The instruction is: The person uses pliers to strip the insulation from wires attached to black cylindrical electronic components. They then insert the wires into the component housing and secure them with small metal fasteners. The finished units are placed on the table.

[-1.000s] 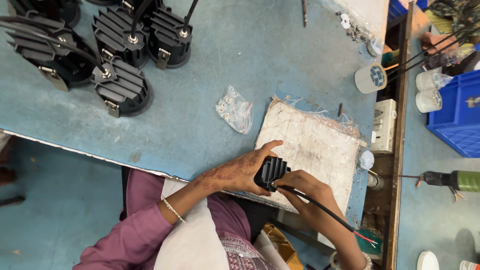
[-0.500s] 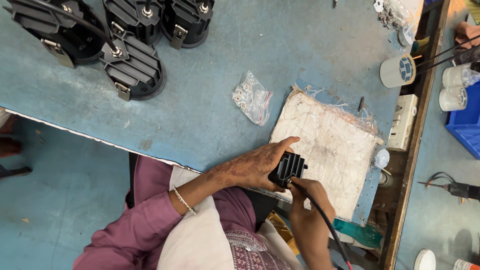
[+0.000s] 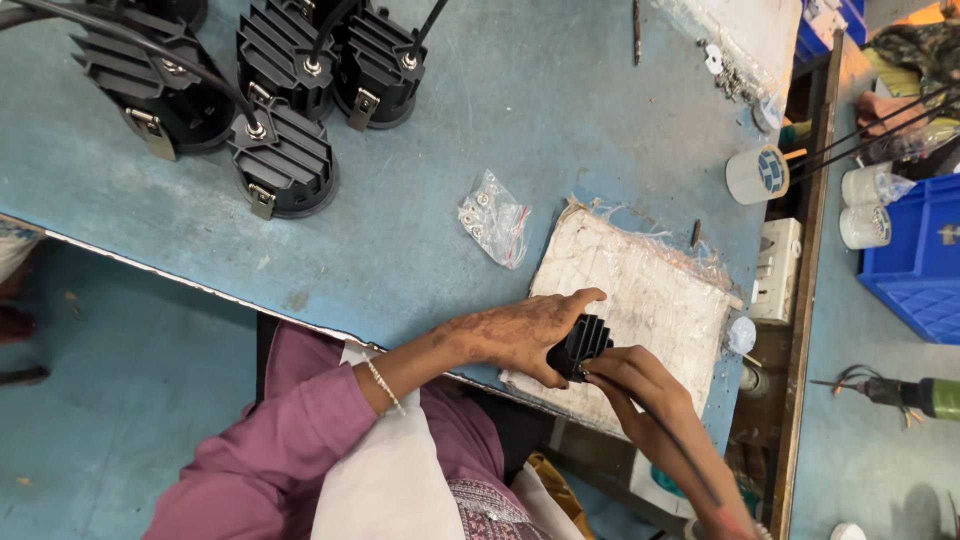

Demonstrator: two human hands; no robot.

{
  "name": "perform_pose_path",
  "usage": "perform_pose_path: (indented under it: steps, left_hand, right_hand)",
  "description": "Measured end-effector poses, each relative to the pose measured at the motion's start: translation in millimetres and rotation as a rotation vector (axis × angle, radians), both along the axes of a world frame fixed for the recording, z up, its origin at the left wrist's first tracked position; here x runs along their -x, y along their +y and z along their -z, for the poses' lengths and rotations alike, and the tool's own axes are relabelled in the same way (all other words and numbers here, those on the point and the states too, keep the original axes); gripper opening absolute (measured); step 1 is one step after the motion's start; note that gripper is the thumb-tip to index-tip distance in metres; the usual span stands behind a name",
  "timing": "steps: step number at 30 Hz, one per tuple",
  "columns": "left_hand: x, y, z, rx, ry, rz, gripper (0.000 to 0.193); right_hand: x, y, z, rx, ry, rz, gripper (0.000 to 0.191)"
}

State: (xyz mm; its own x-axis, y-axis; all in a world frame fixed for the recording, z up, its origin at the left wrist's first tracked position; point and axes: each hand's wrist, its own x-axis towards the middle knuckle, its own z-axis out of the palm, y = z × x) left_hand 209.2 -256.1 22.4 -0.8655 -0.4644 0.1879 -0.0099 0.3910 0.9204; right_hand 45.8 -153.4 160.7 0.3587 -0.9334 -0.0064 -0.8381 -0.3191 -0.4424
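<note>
Over the white pad (image 3: 650,300), left hand (image 3: 520,335) grips finned black housing (image 3: 580,345); right hand (image 3: 635,385) pinches its black cable (image 3: 680,460).

Counted on and around the blue bench

Five black finned housings show in all: four grouped at the far left – first (image 3: 150,95), second (image 3: 283,160), third (image 3: 290,45), fourth (image 3: 385,60) – and one finned housing (image 3: 578,347) held between two hands, the left hand (image 3: 520,335) and the right hand (image 3: 630,380). There is one clear bag of screws (image 3: 495,215), one white padded mat (image 3: 640,300), one white tape roll (image 3: 757,173), two white cups (image 3: 866,185) (image 3: 864,226), one white power strip (image 3: 775,270) and one blue bin (image 3: 925,260).
</note>
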Motion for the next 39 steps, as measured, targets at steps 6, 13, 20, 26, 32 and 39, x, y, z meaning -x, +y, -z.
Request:
perform_pose_path:
  steps: [6,13,20,26,32,39]
  left_hand:
    - [12.1,-8.5,-11.6,0.084,-0.029,0.024,0.119]
    - [15.4,27.3,-19.5,0.26,0.011,-0.188,0.127]
    - [31.9,42.8,-21.7,0.379,-0.107,-0.178,0.126]
    - [45.6,-9.0,-30.7,0.215,-0.178,0.109,0.12]
    - [55.0,-30.0,-47.0,0.089,-0.246,0.238,0.11]
    - [61.3,-35.8,-44.6,0.053,-0.261,0.237,0.106]
  right_hand:
    - [17.0,-1.8,5.2,0.122,0.054,-0.106,0.029]
    - [6.1,43.4,49.1,0.123,-0.134,0.605,0.016]
    - [23.5,58.1,55.5,-0.097,-0.421,0.75,0.016]
    - [50.6,34.3,26.9,-0.091,-0.31,0.37,0.021]
    - [59.7,14.0,9.9,0.168,0.034,-0.062,0.032]
    - [56.3,3.9,21.4,0.301,-0.053,0.027,0.027]
